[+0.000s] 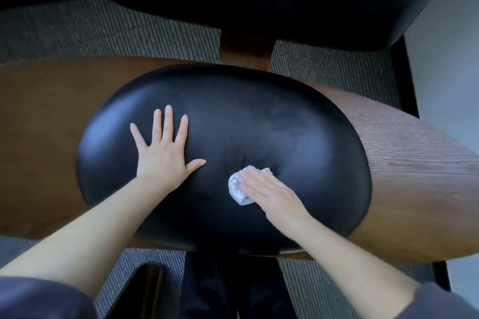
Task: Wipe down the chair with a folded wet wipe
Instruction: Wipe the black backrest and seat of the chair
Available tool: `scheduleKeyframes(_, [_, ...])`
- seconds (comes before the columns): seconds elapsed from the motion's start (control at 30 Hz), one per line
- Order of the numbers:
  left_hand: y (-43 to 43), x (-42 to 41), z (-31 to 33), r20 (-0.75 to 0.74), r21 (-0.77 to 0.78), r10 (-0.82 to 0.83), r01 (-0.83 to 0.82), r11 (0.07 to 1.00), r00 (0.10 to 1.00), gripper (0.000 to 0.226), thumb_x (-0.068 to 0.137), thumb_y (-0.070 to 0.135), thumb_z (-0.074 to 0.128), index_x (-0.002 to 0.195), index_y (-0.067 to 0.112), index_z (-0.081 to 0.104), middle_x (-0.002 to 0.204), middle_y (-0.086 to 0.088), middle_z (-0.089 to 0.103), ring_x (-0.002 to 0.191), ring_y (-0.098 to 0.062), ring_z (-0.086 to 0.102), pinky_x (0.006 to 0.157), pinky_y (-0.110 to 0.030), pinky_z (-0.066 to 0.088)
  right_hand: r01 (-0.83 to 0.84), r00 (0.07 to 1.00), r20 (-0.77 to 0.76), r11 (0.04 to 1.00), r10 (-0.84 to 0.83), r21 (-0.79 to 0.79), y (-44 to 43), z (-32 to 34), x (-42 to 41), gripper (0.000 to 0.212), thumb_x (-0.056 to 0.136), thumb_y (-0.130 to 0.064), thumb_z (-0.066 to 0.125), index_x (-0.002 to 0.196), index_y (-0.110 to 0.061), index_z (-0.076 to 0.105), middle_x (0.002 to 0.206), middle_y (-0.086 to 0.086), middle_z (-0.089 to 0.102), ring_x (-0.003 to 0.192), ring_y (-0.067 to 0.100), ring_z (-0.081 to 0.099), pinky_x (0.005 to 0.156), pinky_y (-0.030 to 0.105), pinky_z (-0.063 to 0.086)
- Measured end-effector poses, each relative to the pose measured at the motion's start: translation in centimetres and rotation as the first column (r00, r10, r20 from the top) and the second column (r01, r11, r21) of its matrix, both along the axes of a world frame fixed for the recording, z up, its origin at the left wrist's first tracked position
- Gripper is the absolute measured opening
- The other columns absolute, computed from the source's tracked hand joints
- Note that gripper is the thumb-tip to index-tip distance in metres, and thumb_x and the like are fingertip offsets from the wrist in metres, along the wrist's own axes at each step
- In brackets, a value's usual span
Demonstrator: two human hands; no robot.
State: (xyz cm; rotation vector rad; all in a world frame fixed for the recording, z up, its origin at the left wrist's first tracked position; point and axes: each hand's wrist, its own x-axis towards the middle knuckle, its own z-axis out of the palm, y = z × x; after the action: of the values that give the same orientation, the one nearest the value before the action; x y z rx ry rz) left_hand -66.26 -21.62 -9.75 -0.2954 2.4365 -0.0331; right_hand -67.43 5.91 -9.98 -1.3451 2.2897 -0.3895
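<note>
With the left hand (162, 153) spread flat on the cushion (285, 122) and the right hand's (272, 193) straight fingers pressing the bunched wet wipe (237, 189), it may slip out or skip patches beyond.

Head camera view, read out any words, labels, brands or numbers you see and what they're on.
None: no text, label, brand or number shows.
The black seat cushion, the wooden chair shell, the crumpled wet wipe under the right hand, the left hand and the striped carpet all carry no lettering.
</note>
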Motion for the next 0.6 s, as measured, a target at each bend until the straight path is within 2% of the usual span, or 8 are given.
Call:
scheduleKeyframes(0.07, [0.4, 0.8, -0.1, -0.012, -0.008, -0.007, 0.007, 1.000, 1.000, 0.100, 0.082, 0.081, 0.016, 0.155, 0.020, -0.012, 0.161, -0.015, -0.021, 0.148, -0.034, -0.019, 0.111, -0.071, 0.001, 0.019, 0.999, -0.029, 1.000, -0.019, 0.000, 0.0, -0.8, -2.2, 0.053, 0.083, 0.011, 0.034, 0.129, -0.001, 0.058, 0.137, 0.010, 0.055, 0.131, 0.028, 0.044, 0.110, 0.046, 0.037])
scheduleKeyframes(0.13, [0.6, 0.9, -0.3, -0.006, -0.026, -0.007, 0.007, 1.000, 1.000, 0.099, 0.083, 0.080, 0.016, 0.155, 0.020, -0.013, 0.160, -0.016, -0.022, 0.148, -0.034, -0.020, 0.111, -0.071, 0.001, 0.187, 0.980, -0.075, 0.981, -0.183, 0.053, -3.6, -1.6, -4.7, 0.065, 0.069, 0.023, 0.051, 0.131, 0.003, 0.053, 0.138, 0.015, 0.053, 0.130, 0.031, 0.047, 0.107, 0.047, 0.040])
scheduleKeyframes(0.2, [0.8, 0.7, -0.3, -0.002, -0.029, 0.000, 0.000, 1.000, 1.000, 0.098, 0.084, 0.080, 0.020, 0.155, 0.020, -0.013, 0.161, -0.015, -0.021, 0.148, -0.033, -0.019, 0.112, -0.070, 0.002, 0.293, 0.956, -0.063, 0.943, -0.286, 0.160, -6.8, -1.7, -5.5, 0.075, 0.071, 0.024, 0.049, 0.142, 0.000, 0.039, 0.152, 0.010, 0.035, 0.141, 0.027, 0.032, 0.117, 0.039, 0.026])
scheduleKeyframes(0.27, [0.8, 0.6, -0.2, -0.004, -0.023, 0.007, -0.007, 1.000, 1.000, 0.098, 0.085, 0.079, 0.024, 0.155, 0.020, -0.012, 0.161, -0.014, -0.020, 0.148, -0.033, -0.018, 0.112, -0.069, 0.003, 0.234, 0.972, -0.037, 0.957, -0.231, 0.173, -6.0, -0.7, -3.8, 0.067, 0.078, 0.016, 0.036, 0.143, -0.002, 0.036, 0.150, 0.009, 0.034, 0.140, 0.026, 0.027, 0.117, 0.037, 0.020])
scheduleKeyframes(0.33, [0.9, 0.5, 0.1, -0.007, -0.004, 0.027, -0.027, 1.000, 1.000, 0.098, 0.086, 0.078, 0.026, 0.155, 0.020, -0.011, 0.161, -0.014, -0.019, 0.149, -0.032, -0.018, 0.113, -0.069, 0.003, -0.007, 1.000, -0.011, 0.987, 0.009, 0.158, -2.1, 0.6, -1.1, 0.056, 0.075, 0.014, 0.031, 0.127, -0.002, 0.047, 0.127, 0.012, 0.048, 0.114, 0.029, 0.042, 0.099, 0.034, 0.032])
scheduleKeyframes(0.4, [1.0, 0.5, 0.3, -0.001, 0.018, 0.034, -0.034, 0.999, 0.999, 0.096, 0.087, 0.077, 0.026, 0.155, 0.020, -0.010, 0.161, -0.014, -0.018, 0.149, -0.031, -0.018, 0.114, -0.068, 0.004, -0.098, 0.991, 0.102, 0.992, 0.089, 0.082, 2.6, 2.0, -0.6, 0.055, 0.076, 0.017, 0.025, 0.116, -0.007, 0.054, 0.116, 0.009, 0.054, 0.097, 0.029, 0.048, 0.087, 0.033, 0.038])
scheduleKeyframes(0.5, [0.2, 0.8, 0.5, 0.005, 0.038, -0.002, 0.001, 0.999, 1.000, 0.092, 0.089, 0.074, 0.029, 0.155, 0.022, -0.008, 0.162, -0.011, -0.019, 0.149, -0.029, -0.017, 0.115, -0.064, 0.004, 0.319, 0.947, -0.024, 0.934, -0.320, 0.160, 5.3, 0.7, -5.0, 0.075, 0.069, 0.028, 0.050, 0.133, -0.010, 0.050, 0.131, 0.011, 0.055, 0.112, 0.036, 0.056, 0.099, 0.045, 0.046])
scheduleKeyframes(0.6, [-1.5, 1.6, 1.0, -0.023, 0.025, -0.041, 0.042, 0.999, 0.999, 0.091, 0.089, 0.073, 0.033, 0.156, 0.025, -0.006, 0.162, -0.010, -0.019, 0.149, -0.030, -0.015, 0.116, -0.062, 0.004, 0.548, 0.836, -0.094, 0.818, -0.540, 0.174, -0.4, -1.0, -6.2, 0.079, 0.067, 0.025, 0.054, 0.140, -0.004, 0.044, 0.145, 0.014, 0.045, 0.135, 0.035, 0.040, 0.117, 0.043, 0.020])
